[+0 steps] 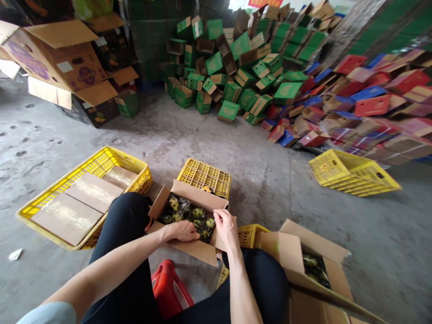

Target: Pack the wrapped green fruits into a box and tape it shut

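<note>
An opened cardboard box (194, 193) stands between my knees, its flaps folded outward. Inside lie several round green-yellow fruits (198, 213) in clear plastic wrapping; I cannot make out their kind. My left hand (184, 230) reaches over the near edge of the box, its fingers curled down against the wrapped fruits; whatever they hold is hidden. At the right end of the box, my right hand (226, 227) is closed, thumb and forefinger pinched together over the corner. What sits in that pinch is too small to tell.
Left, a yellow crate (25, 215) holds flat taped cartons (89, 191). An upturned yellow crate (205, 175) lies beyond my box. Another open fruit carton (286, 252) is at right. A red stool (167, 288) stands below; piled green boxes (229, 112) lie behind.
</note>
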Motion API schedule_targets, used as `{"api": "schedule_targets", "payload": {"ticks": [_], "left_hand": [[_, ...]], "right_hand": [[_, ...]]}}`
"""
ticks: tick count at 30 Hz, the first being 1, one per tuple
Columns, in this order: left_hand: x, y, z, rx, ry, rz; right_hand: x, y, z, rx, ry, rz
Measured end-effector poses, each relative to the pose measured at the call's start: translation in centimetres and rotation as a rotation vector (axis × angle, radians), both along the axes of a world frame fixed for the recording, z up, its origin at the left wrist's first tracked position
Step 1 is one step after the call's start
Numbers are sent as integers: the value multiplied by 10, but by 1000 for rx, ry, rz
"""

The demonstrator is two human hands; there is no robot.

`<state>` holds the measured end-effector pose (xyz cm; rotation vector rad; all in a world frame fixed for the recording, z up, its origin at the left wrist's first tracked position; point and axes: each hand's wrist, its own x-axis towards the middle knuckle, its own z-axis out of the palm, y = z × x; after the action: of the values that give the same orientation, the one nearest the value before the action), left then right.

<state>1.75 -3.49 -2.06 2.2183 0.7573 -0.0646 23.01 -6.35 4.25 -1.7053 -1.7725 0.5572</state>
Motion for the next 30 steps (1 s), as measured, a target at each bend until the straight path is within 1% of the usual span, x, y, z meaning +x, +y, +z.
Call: {"api": "schedule_targets", "payload": {"ticks": [3,6,8,11,15,20,25,30], "left_hand": [[-2,1,0,-62,-95,36],[-2,-2,-2,-99,-170,22],[-1,-4,-3,-106,-154,16],[2,-4,-4,-124,-110,67],[0,1,2,-175,-115,128],[-4,5,12,-244,-169,132],[1,1,16,-234,-159,80],[2,1,18,-212,-198,135]], "right_hand": [[-1,0,0,1,-16,7],[-2,0,0,5,-33,12],[-2,0,0,1,-45,15],[-3,0,0,-7,-64,14],[-3,1,0,-16,-67,14],[-3,1,2,-21,-73,21],[-3,-1,3,-39,-79,14],[-2,0,2,-38,-60,8]]}}
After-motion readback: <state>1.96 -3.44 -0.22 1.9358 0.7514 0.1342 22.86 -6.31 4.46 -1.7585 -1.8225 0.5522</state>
